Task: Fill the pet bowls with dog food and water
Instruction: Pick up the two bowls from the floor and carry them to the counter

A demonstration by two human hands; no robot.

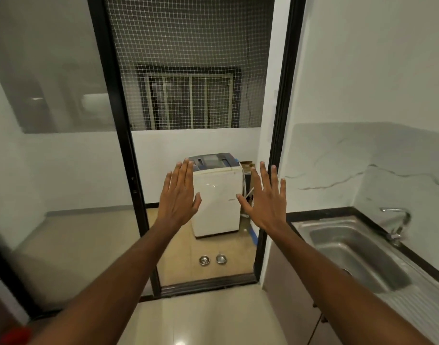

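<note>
Two small steel pet bowls stand side by side on the tan balcony floor just past the door sill, the left bowl [204, 260] and the right bowl [220, 258]. I cannot tell what is in them from here. My left hand [178, 195] and my right hand [265, 197] are both stretched out in front of me at chest height, backs toward me, fingers spread, holding nothing. They hover well above and short of the bowls. No dog food or water container is in sight.
A black-framed sliding door [128, 170] stands open onto the balcony, with a raised sill [208, 283]. A white washing machine [216, 195] stands behind the bowls. On the right is a steel sink [357, 255] with a tap [397, 225] in a black-edged counter.
</note>
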